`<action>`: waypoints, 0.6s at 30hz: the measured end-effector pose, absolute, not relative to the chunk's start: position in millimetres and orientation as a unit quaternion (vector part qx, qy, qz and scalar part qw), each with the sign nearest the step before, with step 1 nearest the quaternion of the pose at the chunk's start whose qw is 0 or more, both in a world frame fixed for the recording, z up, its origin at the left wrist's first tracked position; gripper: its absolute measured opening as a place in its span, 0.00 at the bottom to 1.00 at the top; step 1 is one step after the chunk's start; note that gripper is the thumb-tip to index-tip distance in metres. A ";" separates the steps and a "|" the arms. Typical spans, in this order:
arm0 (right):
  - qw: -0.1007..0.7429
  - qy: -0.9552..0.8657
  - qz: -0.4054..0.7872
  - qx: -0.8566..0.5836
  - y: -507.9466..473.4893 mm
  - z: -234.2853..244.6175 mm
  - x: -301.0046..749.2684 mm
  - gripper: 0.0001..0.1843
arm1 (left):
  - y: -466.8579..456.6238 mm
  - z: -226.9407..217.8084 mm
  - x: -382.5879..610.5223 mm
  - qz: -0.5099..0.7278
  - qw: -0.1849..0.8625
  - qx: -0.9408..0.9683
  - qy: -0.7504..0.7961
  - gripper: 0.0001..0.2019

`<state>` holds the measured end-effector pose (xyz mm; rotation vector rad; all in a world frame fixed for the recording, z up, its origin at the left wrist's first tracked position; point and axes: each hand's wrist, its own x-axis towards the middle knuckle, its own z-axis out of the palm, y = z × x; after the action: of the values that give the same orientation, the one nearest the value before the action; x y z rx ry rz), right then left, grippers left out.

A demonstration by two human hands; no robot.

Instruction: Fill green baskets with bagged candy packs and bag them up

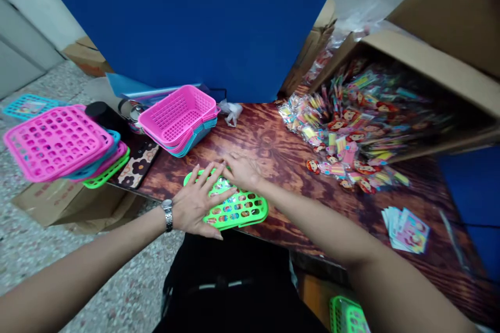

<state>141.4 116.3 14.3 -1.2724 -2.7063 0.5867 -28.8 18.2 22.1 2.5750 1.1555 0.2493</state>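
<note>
In front of me at the table's near edge lies a bright green plastic basket with a lattice lid [252,208]; colourful contents show through its holes. My left hand [197,200], a watch on its wrist, rests on the lid with fingers spread. My right hand [242,170] lies at the lid's far edge, fingers pointing left and partly hidden near the left fingertips. Just beyond, to the left, stands a nested stack of pink and blue baskets [182,114].
Pink, blue and green lattice lids [54,143] are piled at left, beside a flower-patterned phone [136,164] and a black cylinder [105,114]. An open carton [429,57] at right spills bagged doll-figure items [347,145]. Cards [406,229] lie nearer; a green basket [347,315] sits below.
</note>
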 end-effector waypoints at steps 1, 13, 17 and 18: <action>0.074 -0.887 0.198 -0.410 117.5 15.7 143.2 0.16 | 17.6 22.5 -28.3 0.083 0.148 0.899 0.404 0.46; 0.155 -0.949 0.083 -0.263 11.7 9.0 206.3 0.37 | 15.8 22.3 -28.4 0.081 0.128 0.904 0.399 0.46; 0.143 -0.954 0.042 -0.262 12.1 -5.0 206.3 0.34 | 14.3 26.0 -29.4 0.056 0.126 0.911 0.388 0.49; 0.150 -0.954 0.034 -0.259 13.6 -6.0 205.8 0.34 | 13.2 27.0 -28.7 0.046 0.124 0.913 0.386 0.51</action>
<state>205.8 13.6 -6.0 -0.7436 -2.7405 0.0990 -28.7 13.2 27.0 2.6620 1.1242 0.1349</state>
